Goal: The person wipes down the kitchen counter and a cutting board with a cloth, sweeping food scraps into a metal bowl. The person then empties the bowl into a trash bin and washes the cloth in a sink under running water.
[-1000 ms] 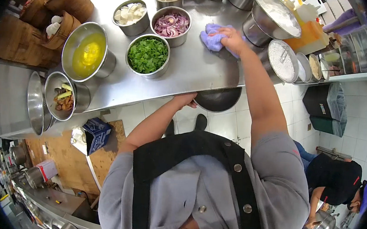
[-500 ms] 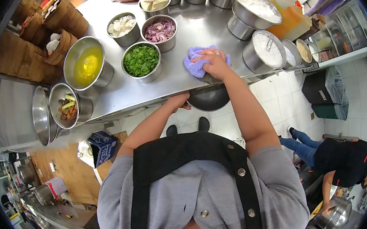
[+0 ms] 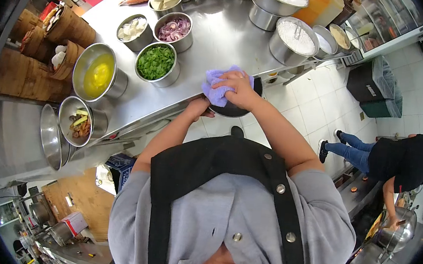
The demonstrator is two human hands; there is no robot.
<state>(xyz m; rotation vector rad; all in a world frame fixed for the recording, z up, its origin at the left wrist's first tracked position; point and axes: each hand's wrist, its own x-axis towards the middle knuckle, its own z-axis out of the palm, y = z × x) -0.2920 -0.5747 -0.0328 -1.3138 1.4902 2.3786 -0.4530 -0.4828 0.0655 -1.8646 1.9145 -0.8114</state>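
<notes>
A round, dark bowl-like vessel (image 3: 258, 89) is at the steel counter's front edge, partly hidden behind my right hand and the cloth. My left hand (image 3: 198, 108) is closed around its left rim. With my right hand (image 3: 239, 90) I press a bunched purple cloth (image 3: 215, 91) over the vessel's near-left part, fingers curled on the fabric. Left of the cloth, a metal container of chopped green herbs (image 3: 155, 63) stands on the counter (image 3: 215, 37). Behind it are containers of sliced red onion (image 3: 174, 29) and white chunks (image 3: 132, 28).
A bowl of yellow liquid (image 3: 97, 75) and a container of mixed pieces (image 3: 79, 120) stand at the left. Containers of white powder (image 3: 295, 36) stand on the right. Bamboo steamers (image 3: 70, 26) are far left. Another person (image 3: 400, 161) works at pots on the right.
My right hand has brought the cloth leftward and down, from the counter top onto the dark vessel. The vessel sits higher in view, still in my left hand. The whole view has shifted slightly.
</notes>
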